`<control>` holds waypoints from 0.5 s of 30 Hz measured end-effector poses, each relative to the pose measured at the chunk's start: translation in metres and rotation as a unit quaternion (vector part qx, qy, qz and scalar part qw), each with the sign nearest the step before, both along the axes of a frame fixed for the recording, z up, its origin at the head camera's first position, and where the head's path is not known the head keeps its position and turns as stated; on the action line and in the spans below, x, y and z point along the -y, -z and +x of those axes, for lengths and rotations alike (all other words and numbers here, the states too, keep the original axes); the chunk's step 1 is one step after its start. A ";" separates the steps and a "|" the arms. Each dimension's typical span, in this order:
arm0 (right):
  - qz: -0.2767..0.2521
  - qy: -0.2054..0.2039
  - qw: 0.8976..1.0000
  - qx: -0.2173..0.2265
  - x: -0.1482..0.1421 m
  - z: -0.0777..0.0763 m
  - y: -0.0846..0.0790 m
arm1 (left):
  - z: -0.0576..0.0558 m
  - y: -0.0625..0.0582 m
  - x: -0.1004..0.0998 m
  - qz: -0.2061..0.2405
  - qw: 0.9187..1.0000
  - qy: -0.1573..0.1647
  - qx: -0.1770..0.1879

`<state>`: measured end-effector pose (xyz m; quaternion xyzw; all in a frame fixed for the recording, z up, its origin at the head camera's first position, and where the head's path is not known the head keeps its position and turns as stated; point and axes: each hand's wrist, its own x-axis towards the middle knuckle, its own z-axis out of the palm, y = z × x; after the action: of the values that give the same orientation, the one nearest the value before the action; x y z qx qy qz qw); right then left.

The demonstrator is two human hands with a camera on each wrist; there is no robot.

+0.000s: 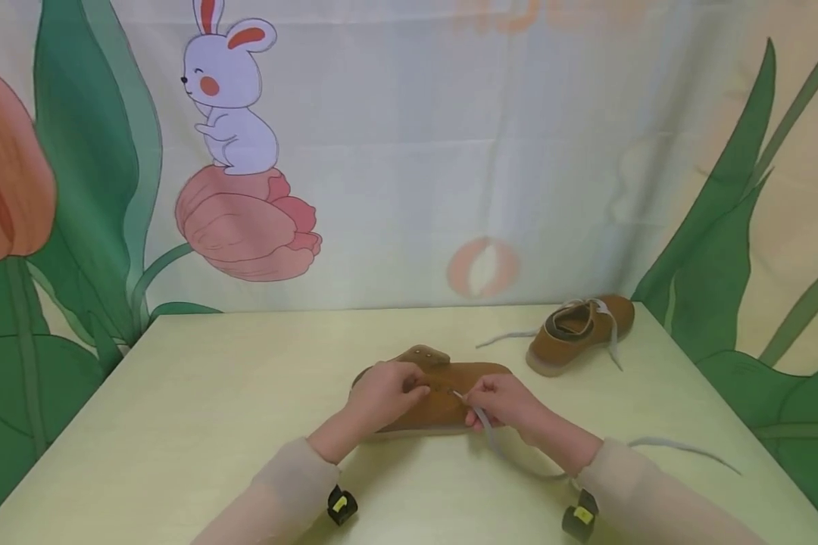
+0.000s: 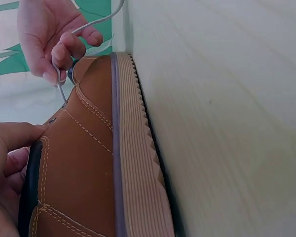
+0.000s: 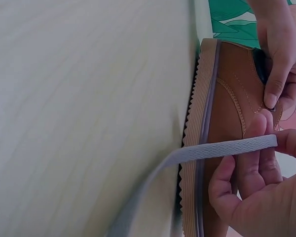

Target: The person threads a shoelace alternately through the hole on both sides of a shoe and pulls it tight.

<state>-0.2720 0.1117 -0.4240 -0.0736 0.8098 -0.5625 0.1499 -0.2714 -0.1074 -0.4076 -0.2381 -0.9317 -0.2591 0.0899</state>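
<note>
A brown shoe [image 1: 416, 415] with a pale ridged sole [image 2: 138, 138] stands on the table, its toe to the right. My left hand [image 1: 384, 393] grips the collar edge by the eyelets, thumb on the outer side of the leather. My right hand [image 1: 507, 401] pinches a flat grey lace [image 3: 222, 149] between thumb and fingers, close to an eyelet [image 2: 64, 104]. From those fingers the lace runs down to the table and passes under the right forearm. The raised far eyelet flap [image 1: 428, 353] has bare holes.
A second brown shoe [image 1: 562, 341], with a grey lace threaded and its ends loose, stands at the back right of the pale table [image 1: 245, 363]. A printed curtain [image 1: 395, 151] hangs behind the table. Black wrist devices [image 1: 341, 506] sit under both sleeves.
</note>
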 end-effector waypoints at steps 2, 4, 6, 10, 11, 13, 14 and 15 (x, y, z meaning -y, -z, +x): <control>-0.002 -0.002 1.000 0.001 0.001 -0.001 0.000 | 0.000 0.001 0.000 0.002 1.000 0.002 -0.001; -0.002 -0.001 1.000 0.004 0.002 -0.001 0.000 | 0.000 0.001 -0.001 0.004 1.000 0.003 -0.001; -0.003 0.000 1.000 0.006 0.004 -0.001 0.001 | 0.000 0.002 -0.001 0.005 1.000 0.001 -0.002; -0.002 0.005 1.000 0.008 0.009 -0.002 0.003 | 0.002 0.002 0.001 0.004 1.000 -0.003 -0.011; -0.002 0.007 1.000 0.007 0.010 -0.003 0.004 | 0.003 0.002 0.001 0.005 1.000 -0.003 -0.014; -0.005 0.010 1.000 0.010 0.012 -0.005 0.005 | 0.003 0.002 0.001 0.003 1.000 -0.002 -0.022; -0.007 0.008 1.000 0.013 0.013 -0.006 0.005 | 0.004 0.002 0.001 0.003 1.000 0.000 -0.026; -0.008 0.001 1.000 0.018 0.013 -0.008 0.005 | 0.004 0.002 0.002 0.001 1.000 0.003 -0.030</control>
<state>-0.2796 0.0985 -0.4294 -0.0639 0.8026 -0.5702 0.1632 -0.2672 -0.1090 -0.4094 -0.2484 -0.9276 -0.2532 0.1169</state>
